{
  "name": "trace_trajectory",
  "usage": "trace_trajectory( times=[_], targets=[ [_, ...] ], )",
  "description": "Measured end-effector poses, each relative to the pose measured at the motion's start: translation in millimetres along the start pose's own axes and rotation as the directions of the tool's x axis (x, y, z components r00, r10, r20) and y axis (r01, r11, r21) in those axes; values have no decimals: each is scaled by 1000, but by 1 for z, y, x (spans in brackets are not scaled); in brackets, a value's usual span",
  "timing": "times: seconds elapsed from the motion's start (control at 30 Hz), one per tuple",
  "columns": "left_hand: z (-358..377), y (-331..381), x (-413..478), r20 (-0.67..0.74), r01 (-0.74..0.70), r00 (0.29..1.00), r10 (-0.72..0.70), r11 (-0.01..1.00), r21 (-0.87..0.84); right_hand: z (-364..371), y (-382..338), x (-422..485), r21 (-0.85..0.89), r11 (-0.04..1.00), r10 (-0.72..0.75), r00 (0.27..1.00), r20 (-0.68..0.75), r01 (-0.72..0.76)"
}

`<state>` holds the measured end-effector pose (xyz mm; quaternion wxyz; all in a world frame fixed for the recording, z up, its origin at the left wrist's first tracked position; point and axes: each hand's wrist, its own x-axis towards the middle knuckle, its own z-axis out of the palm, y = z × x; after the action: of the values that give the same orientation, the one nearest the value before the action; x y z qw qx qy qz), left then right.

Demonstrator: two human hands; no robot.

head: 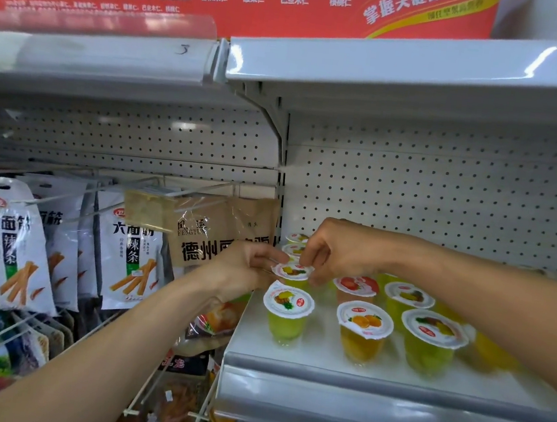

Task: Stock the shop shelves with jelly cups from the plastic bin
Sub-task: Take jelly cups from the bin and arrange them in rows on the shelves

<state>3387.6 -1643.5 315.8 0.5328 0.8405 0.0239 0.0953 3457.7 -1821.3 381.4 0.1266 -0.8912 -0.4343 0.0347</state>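
While both hands pinch one cup (292,272) on the shelf (319,361), left hand (246,269) and right hand (335,252) meet behind the front row.

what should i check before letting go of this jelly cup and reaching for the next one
1. Both hands on the cup: left hand and right hand pinch the lid rim of the held jelly cup. ok
2. Cup base resting on the shelf: hidden by the front pineapple cup. cannot tell
3. Cup lined up with its column behind: ok
4. Front row upright: pineapple cup, orange cup, green cup. ok
5. Bare shelf room for more: ok
6. Plastic bin within reach: out of view. cannot tell
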Motion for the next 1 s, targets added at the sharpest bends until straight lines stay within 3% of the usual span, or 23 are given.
trace_trajectory(
  times=[0.27, 0.37, 0.5, 0.67, 0.83, 1.0],
  targets=[
    [-1, 6, -11, 5, -11, 1000, 11, 1000, 3, 2, -2, -3, -35, 999, 0, 1000, 1, 0],
    [-4, 7, -19, -55, -45, 997, 47, 999, 30, 0, -4, -7, -30, 1000, 0, 1000, -10, 0],
    [-10, 12, -40, -172, -85, 981, 92, 995, 47, -7, -6, -23, 14, 999, -33, 997, -76, 34],
    [-9, 24, -59, -198, -179, 958, 209, 971, 157, -26, 4, -41, 20, 999, 29, 976, -216, -25],
    [1, 47, -43, -125, -254, 948, 294, 930, 264, -40, 31, -45, -41, 988, 130, 949, -286, -147],
    [9, 60, -3, -31, -214, 970, 241, 908, 360, -39, 57, -38, -166, 970, 136, 962, -238, -178]
  ],
)
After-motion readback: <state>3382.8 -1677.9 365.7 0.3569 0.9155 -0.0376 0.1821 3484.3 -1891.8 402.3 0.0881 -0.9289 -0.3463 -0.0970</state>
